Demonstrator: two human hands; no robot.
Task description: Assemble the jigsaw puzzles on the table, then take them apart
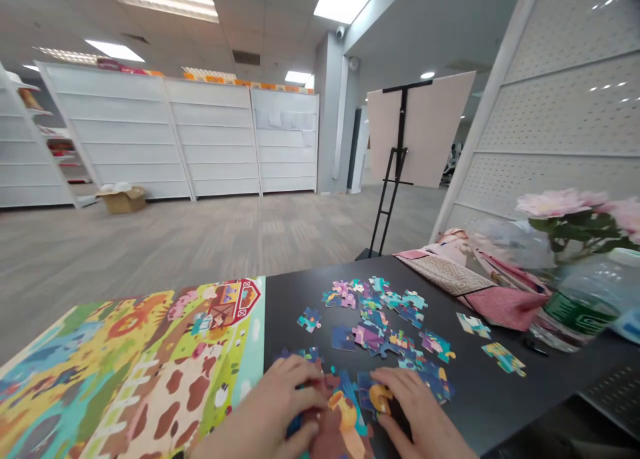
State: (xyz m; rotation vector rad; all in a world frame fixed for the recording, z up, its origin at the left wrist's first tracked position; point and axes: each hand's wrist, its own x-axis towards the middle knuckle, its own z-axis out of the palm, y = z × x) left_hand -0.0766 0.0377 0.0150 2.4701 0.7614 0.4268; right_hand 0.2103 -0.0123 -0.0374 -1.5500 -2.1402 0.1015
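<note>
Both my hands rest at the near edge of a black table, on a small joined cluster of jigsaw pieces. My left hand curls its fingers down onto the left side of that cluster. My right hand lies flatter, fingertips pressing on a piece with an orange shape. Several loose colourful pieces are scattered further out on the table. A large farm picture with a red barn and a spotted cow lies to the left of my hands.
A plastic water bottle, pink flowers and patterned folded cloth sit at the table's right. A black easel with a board stands behind the table. White shelving and a cardboard box are across the carpeted floor.
</note>
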